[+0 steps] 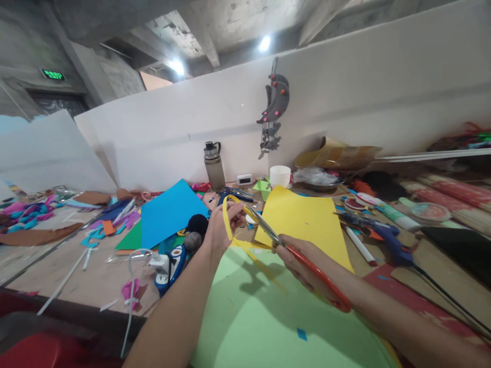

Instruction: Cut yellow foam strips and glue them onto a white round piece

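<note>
My left hand (224, 222) pinches a narrow yellow paper strip (227, 217) that loops around its fingers. In my right hand (297, 255) is a pair of scissors (314, 273) with red handles, its metal blades pointing up and left to the strip near my left fingertips. Whether the blades touch the paper I cannot tell. Below both hands lies a light green sheet (245, 317) with a small blue paper scrap (302, 334) on it. More thin yellow strips (263, 266) hang or lie beneath my left hand. Just beyond is a yellow sheet (307, 220).
At left are a blue sheet (169, 214) and a blue-and-white power strip (171, 268) with a cable. A bottle (214, 166) and white cups (280, 177) stand at the back. On the right lies a blue glue gun (395, 243) with its cord.
</note>
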`<state>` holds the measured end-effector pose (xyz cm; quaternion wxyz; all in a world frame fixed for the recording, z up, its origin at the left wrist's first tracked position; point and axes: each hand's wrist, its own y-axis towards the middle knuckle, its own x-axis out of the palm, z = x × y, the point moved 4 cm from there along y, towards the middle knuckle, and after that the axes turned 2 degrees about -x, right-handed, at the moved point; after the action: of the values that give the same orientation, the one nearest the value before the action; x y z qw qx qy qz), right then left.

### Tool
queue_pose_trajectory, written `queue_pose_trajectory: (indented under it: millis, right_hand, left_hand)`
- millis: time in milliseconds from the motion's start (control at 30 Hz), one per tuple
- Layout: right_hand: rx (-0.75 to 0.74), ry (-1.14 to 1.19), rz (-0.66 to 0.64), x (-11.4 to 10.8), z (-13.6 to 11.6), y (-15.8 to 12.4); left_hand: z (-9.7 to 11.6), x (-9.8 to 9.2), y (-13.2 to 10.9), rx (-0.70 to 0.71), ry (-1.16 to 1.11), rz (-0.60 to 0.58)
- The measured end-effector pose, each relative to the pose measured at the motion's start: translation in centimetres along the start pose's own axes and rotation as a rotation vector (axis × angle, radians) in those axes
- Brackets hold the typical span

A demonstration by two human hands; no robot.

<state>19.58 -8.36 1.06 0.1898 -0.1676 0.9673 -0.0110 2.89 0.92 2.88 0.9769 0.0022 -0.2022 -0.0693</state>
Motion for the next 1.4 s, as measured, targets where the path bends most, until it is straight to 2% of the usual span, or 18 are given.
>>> queue_pose_trajectory:
  millis: [333,800,1100,1400]
  right_hand:
    - [0.054,0.019,-0.01,0.0,1.3,0.5]
    - [0.023,0.012,0.026,0.0,0.7,0.2]
    - [0.043,-0.028,0.034,-0.1,0.8,0.4]
    - [0.11,0.041,0.085,0.2,1.4,0.4]
  left_hand:
    - [-0.7,0.1,0.1,-0.057,-0.028,0.011]
    - [-1.0,0.0,0.3,-0.062,-0.029,0.002]
    - [-1.1,-0.1,0.2,-0.083,-0.023,0.026]
    - [-1.0,0.1,0.1,-0.097,-0.064,0.038]
